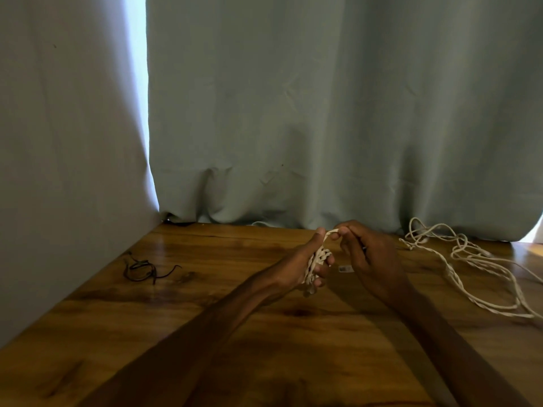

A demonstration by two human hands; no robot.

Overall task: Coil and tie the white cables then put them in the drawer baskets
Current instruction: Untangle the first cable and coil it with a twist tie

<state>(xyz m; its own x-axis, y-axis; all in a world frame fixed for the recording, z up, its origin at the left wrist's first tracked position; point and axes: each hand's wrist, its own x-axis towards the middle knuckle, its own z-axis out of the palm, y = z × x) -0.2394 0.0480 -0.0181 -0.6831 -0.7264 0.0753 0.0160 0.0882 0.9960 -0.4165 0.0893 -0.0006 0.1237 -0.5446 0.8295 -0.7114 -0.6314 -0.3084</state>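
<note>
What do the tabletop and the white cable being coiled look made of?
Tabletop: wood or veneer under glossy varnish; dark grain streaks and glare show. White cable: two twisted strands, matte pale jacket, probably plastic; the spiral ridges show where the left hand holds it.

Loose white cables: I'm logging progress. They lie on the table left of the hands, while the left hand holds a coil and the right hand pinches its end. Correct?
No. The head view shows the loose white cables lying on the table right of the hands, not left. The left hand does hold a coil and the right hand pinches its end.
</note>
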